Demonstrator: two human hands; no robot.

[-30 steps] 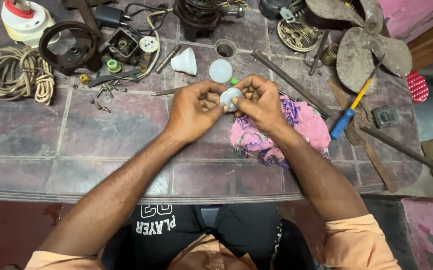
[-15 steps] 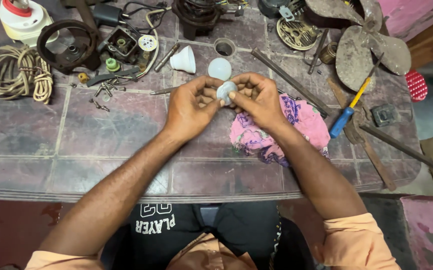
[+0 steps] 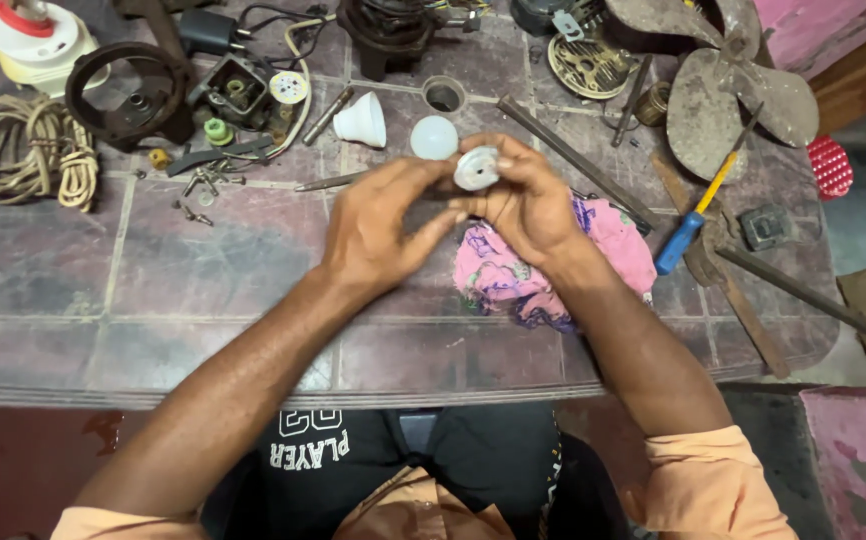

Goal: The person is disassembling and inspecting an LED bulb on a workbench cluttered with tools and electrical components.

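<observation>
A small round white part (image 3: 477,168) with a hole in its middle sits between the fingertips of both hands. My right hand (image 3: 528,205) grips it from the right and below. My left hand (image 3: 383,225) touches its left edge with thumb and fingers. Just beyond it on the tiled table (image 3: 183,290) lie a white dome cover (image 3: 434,137) and a white cone-shaped housing (image 3: 362,120). A pink cloth (image 3: 553,265) lies under my right wrist.
A coiled rope (image 3: 23,150), a dark ring-shaped casting (image 3: 128,95), loose screws (image 3: 196,190) and a small motor block (image 3: 243,90) lie at the left. A rusty fan blade (image 3: 733,95), a blue and yellow screwdriver (image 3: 690,222) and metal rods (image 3: 573,160) lie at the right.
Both hands have drifted slightly away from me with the white part, and its round face has turned up toward the camera.
</observation>
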